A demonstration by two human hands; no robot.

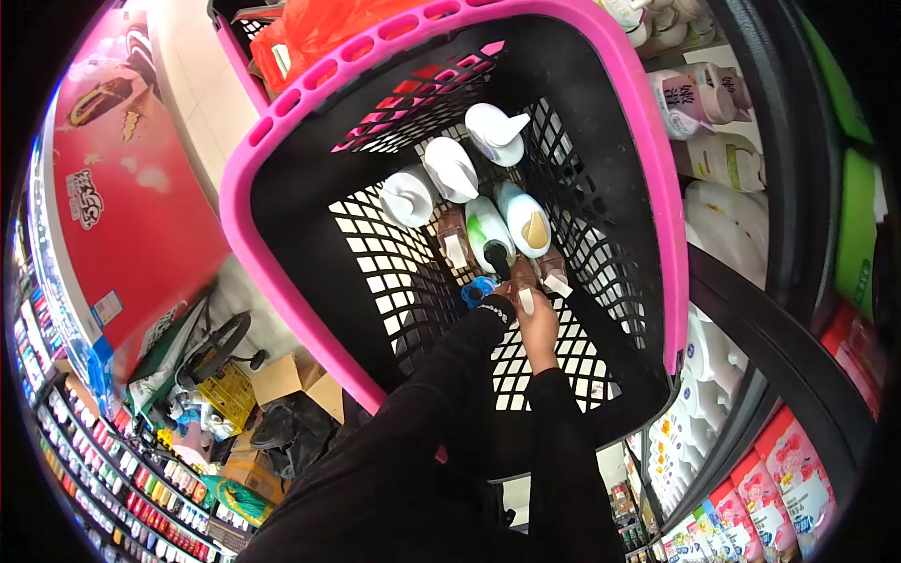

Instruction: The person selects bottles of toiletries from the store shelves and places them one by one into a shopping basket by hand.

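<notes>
Head camera view: a person's two arms in black sleeves reach into a large shopping basket of black plastic mesh with a thick bright pink rim [249, 202], and both hands are low inside it, near the middle. The right grip [537, 328], a bare hand, has its fingers closed around a brown bottle with a white top [521, 272], which is inside the basket, right of its middle. The left grip [504, 290], with a beaded bracelet [497, 311] at the wrist, is just beside it; its fingers are mostly hidden, so whether it also grasps the bottle I cannot tell. A small bright blue object [477, 293] shows beside the left wrist, toward the basket's left wall.

Farther toward the basket's far wall lie a green-and-white bottle with a dark cap [484, 225] and a pale blue-and-white bottle with a tan cap [522, 216], side by side. Beyond them, three white-topped containers stand in a slanting row: one toward the basket's left wall [408, 197], one in the middle [450, 169] and one nearest the far wall [495, 133].

Outside the basket, a red plastic bag [328, 33] lies past its far rim, a red printed display panel [150, 202] stands to its left, and pink-and-white printed packages [793, 474] line a shelf to its near right.
</notes>
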